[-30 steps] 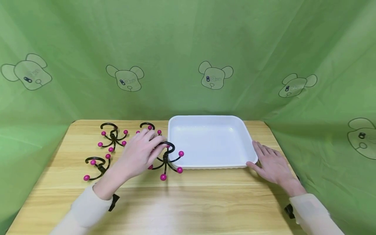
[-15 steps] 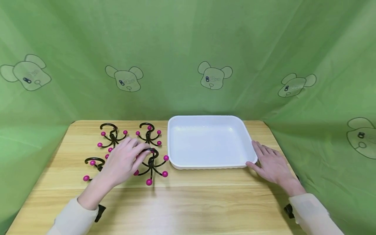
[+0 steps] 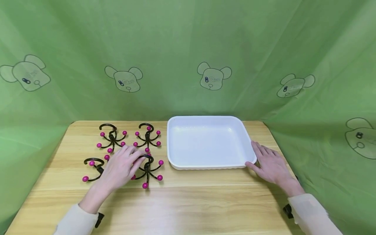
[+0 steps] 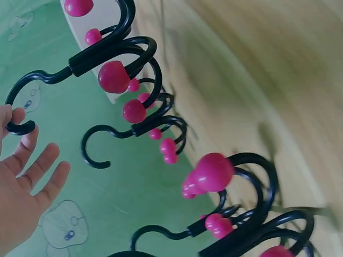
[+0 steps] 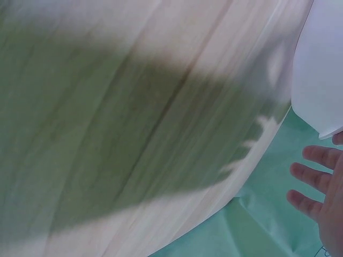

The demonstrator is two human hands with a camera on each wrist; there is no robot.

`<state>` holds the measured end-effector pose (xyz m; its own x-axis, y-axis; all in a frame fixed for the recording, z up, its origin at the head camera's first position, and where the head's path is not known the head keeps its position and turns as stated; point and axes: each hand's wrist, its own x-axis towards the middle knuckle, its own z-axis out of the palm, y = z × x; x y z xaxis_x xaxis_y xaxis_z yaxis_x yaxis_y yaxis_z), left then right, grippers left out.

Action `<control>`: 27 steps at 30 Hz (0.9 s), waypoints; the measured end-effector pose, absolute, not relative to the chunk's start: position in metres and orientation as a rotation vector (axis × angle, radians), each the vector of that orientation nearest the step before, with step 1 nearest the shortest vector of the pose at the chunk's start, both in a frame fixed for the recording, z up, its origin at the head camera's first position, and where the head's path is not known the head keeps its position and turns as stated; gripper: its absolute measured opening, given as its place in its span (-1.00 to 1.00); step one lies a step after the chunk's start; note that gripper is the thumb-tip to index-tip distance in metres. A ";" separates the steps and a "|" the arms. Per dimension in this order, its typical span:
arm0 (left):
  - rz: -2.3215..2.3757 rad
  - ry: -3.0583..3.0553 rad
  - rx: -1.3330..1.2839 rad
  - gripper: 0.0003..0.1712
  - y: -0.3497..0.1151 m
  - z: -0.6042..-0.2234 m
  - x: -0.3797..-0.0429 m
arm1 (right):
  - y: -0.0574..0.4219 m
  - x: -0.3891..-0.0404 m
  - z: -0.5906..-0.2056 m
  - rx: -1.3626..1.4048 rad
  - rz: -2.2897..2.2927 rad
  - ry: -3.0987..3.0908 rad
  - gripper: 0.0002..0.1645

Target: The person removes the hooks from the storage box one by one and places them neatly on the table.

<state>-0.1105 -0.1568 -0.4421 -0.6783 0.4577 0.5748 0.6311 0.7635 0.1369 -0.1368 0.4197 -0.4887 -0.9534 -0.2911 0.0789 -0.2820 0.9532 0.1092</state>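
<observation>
My left hand (image 3: 120, 168) pinches the curved top of a black multi-arm hook hanger (image 3: 147, 167) tipped with pink balls. In the left wrist view, thumb and fingertip meet at the end of that hanger's hook (image 4: 32, 80), the other fingers spread loosely. It sits on or just over the table, left of the white tray (image 3: 208, 167). Three like hangers stand close by: one at the back left (image 3: 112, 137), one behind the held one (image 3: 148, 136), and one at the front left (image 3: 99, 169), partly behind my hand. My right hand (image 3: 271, 164) touches the tray's right front corner with straight fingers.
The wooden table (image 3: 188, 202) runs back to a green curtain (image 3: 176, 42) printed with bear heads, which also hangs along both sides. The white tray takes up the back middle, with nothing in it.
My left hand has brought the held hanger left and toward me, away from the tray's edge, and lower. The hanger behind it now shows fully. My right hand stays at the tray.
</observation>
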 end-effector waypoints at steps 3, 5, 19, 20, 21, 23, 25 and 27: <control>-0.450 -2.455 -0.803 -0.75 -0.159 -0.447 -0.111 | 0.419 -0.136 -0.489 0.439 -0.149 -3.014 0.18; -0.461 -2.464 -0.794 -0.75 -0.160 -0.449 -0.112 | 0.419 -0.136 -0.489 0.436 -0.146 -3.015 0.18; -0.470 -2.476 -0.782 -0.76 -0.166 -0.459 -0.114 | 0.416 -0.139 -0.485 0.450 -0.122 -3.018 0.17; -0.471 -2.481 -0.782 -0.75 -0.167 -0.459 -0.114 | 0.416 -0.139 -0.485 0.451 -0.123 -3.022 0.18; -0.472 -2.487 -0.781 -0.75 -0.167 -0.459 -0.114 | 0.416 -0.139 -0.484 0.453 -0.121 -3.024 0.18; -0.476 -2.502 -0.778 -0.72 -0.168 -0.458 -0.113 | 0.417 -0.139 -0.483 0.453 -0.108 -3.027 0.18; -0.484 -2.527 -0.767 -0.66 -0.169 -0.457 -0.113 | 0.417 -0.139 -0.482 0.464 -0.091 -3.017 0.18; -0.500 -2.558 -0.752 -0.58 -0.170 -0.456 -0.112 | 0.417 -0.139 -0.481 0.483 -0.077 -2.997 0.18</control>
